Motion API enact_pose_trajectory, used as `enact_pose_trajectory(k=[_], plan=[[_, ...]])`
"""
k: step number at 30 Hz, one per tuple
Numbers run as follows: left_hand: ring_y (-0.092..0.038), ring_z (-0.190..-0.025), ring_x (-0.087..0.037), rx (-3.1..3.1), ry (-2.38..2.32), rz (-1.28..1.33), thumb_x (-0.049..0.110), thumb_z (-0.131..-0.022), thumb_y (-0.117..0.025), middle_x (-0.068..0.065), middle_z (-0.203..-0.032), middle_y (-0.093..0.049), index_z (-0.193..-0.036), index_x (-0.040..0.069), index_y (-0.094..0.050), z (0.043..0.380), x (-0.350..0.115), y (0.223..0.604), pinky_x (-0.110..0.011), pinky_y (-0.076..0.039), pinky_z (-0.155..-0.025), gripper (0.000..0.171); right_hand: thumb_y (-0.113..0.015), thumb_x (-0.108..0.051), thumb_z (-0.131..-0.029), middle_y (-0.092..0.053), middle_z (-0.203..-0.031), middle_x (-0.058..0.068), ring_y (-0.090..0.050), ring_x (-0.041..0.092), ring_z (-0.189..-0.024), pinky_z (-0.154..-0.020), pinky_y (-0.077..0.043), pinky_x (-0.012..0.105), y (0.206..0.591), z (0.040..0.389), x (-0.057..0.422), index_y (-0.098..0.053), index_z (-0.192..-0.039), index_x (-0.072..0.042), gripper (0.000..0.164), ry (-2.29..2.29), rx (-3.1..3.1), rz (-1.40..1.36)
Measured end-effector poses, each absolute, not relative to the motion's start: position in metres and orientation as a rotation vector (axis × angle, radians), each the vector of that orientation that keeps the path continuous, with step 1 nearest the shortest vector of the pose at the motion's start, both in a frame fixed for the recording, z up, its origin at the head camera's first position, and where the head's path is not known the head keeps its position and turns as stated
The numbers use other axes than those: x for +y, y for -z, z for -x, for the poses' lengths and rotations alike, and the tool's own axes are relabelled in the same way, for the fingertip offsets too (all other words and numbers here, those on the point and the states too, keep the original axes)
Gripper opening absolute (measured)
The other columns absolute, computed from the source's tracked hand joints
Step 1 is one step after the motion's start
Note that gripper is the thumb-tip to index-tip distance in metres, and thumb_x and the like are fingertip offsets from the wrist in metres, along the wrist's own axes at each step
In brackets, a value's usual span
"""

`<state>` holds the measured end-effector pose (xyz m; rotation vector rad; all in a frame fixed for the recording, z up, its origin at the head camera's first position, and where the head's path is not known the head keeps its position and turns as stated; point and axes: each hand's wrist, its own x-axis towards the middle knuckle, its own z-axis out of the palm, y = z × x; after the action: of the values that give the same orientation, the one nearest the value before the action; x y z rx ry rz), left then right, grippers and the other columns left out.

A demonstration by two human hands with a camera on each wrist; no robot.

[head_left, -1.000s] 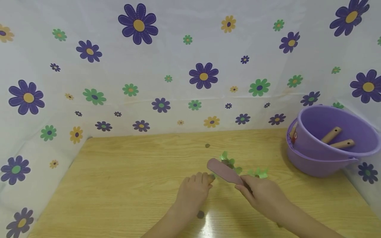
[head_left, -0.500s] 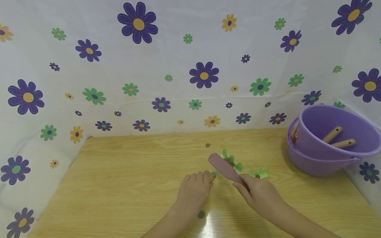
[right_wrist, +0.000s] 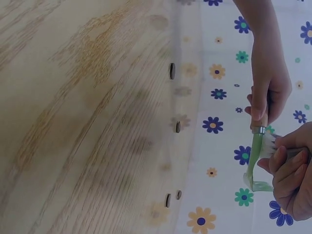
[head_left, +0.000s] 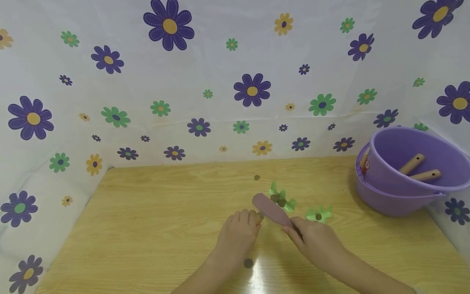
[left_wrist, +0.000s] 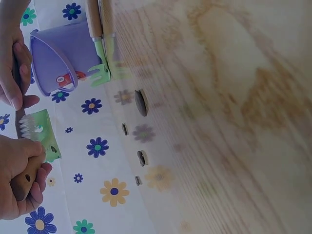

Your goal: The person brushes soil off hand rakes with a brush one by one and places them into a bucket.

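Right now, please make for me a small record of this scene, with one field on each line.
Left hand: grips the wooden handle of a raised green rake
Right hand: holds a pinkish-backed brush
Bristles: white, right by the raised green rake; contact cannot be confirmed
Second rake: also green, on the table
Bucket: purple, at the person's right, two wooden handles showing inside
Small pieces: several, dark, on the table
Table: wood-grained
Backdrop: white, flower-printed
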<state>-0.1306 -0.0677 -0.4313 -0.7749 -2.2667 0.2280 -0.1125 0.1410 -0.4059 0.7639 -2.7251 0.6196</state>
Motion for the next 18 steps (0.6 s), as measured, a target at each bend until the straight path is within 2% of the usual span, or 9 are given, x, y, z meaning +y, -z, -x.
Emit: enact_pose_trajectory(k=[10,14,16,18], plan=[[-0.048,-0.056,-0.004,-2.267,-0.225,0.763,0.034,-0.077,-0.077,0.000,-0.069,-0.057,-0.088,0.004,-0.063,0.129,-0.072,0.430,-0.011,-0.041,-0.048,0.034,-0.065,-0.020,-0.090,-0.041,-0.052,-0.010,-0.029,-0.002,-0.042,-0.037,-0.025,0.009,0.409,0.123,0.142,-0.058,-0.073,-0.010,0.021,-0.485,-2.747,-0.706],[-0.045,-0.055,-0.002,-2.296,-0.310,0.765,0.034,-0.081,-0.074,0.002,-0.069,-0.056,-0.089,0.005,-0.063,0.128,-0.074,0.429,-0.010,-0.038,-0.047,0.032,-0.070,-0.021,-0.086,-0.048,-0.053,-0.007,-0.031,-0.001,-0.042,-0.036,-0.023,0.008,0.414,0.124,0.141,-0.058,-0.073,-0.008,0.021,-0.295,-2.661,-0.728],[-0.044,-0.055,-0.002,-2.310,-0.332,0.760,0.035,-0.081,-0.073,0.003,-0.069,-0.055,-0.090,0.005,-0.062,0.127,-0.076,0.429,-0.010,-0.038,-0.047,0.032,-0.071,-0.022,-0.084,-0.055,-0.056,-0.003,-0.037,0.001,-0.040,-0.035,-0.024,0.008,0.417,0.126,0.140,-0.060,-0.076,-0.006,0.021,-0.195,-2.592,-0.742],[-0.045,-0.055,-0.002,-2.321,-0.331,0.755,0.035,-0.081,-0.073,0.002,-0.069,-0.055,-0.090,0.005,-0.062,0.127,-0.078,0.430,-0.010,-0.039,-0.048,0.033,-0.057,-0.029,-0.095,-0.057,-0.056,0.000,-0.036,0.002,-0.038,-0.033,-0.022,0.009,0.421,0.127,0.140,-0.061,-0.078,-0.004,0.031,-0.108,-2.514,-0.749]])
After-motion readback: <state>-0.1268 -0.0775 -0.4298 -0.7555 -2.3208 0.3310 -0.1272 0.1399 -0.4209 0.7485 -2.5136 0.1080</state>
